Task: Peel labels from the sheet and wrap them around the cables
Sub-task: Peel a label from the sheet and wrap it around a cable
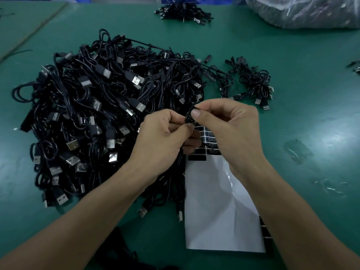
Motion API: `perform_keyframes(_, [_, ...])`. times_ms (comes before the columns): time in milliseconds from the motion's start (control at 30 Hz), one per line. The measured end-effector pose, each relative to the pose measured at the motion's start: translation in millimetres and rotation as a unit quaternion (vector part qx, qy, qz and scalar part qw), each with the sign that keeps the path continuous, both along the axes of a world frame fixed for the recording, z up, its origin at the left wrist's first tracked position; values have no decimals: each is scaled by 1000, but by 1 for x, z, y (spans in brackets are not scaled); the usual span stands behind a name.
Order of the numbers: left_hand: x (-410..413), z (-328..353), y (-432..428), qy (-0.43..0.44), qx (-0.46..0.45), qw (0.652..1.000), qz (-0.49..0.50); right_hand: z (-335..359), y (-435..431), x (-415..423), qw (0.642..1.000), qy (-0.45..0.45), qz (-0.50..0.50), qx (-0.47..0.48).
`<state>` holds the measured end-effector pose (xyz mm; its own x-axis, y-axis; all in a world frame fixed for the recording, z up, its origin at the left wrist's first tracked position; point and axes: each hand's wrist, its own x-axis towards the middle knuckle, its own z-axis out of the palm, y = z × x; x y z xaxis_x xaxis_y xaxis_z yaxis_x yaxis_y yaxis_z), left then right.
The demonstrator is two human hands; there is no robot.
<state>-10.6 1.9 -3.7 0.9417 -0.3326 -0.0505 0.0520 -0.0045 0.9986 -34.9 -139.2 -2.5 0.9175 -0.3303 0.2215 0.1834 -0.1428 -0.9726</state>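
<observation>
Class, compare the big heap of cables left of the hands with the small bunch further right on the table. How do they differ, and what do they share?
The big heap holds far more cables and spreads much wider than the small bunch. The big heap's near edge meets the label sheet; the small bunch lies apart from it. Both are tangled black cables with silver USB plugs on the green table.

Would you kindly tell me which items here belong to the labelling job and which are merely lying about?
Job in hand: left hand, right hand, the black label both pinch, label sheet, big cable pile.
Lying about: plastic bag, clear scraps, far cable bundle.
</observation>
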Motion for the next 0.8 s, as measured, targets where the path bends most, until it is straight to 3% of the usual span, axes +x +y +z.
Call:
perform_keyframes(333, [0, -2, 0, -5, 5, 1000, 3, 0, -2, 1, 999, 8, 12, 42])
perform_keyframes(800, [0, -2, 0, -11, 5, 1000, -5, 0, -1, 2, 1000, 16, -4, 25])
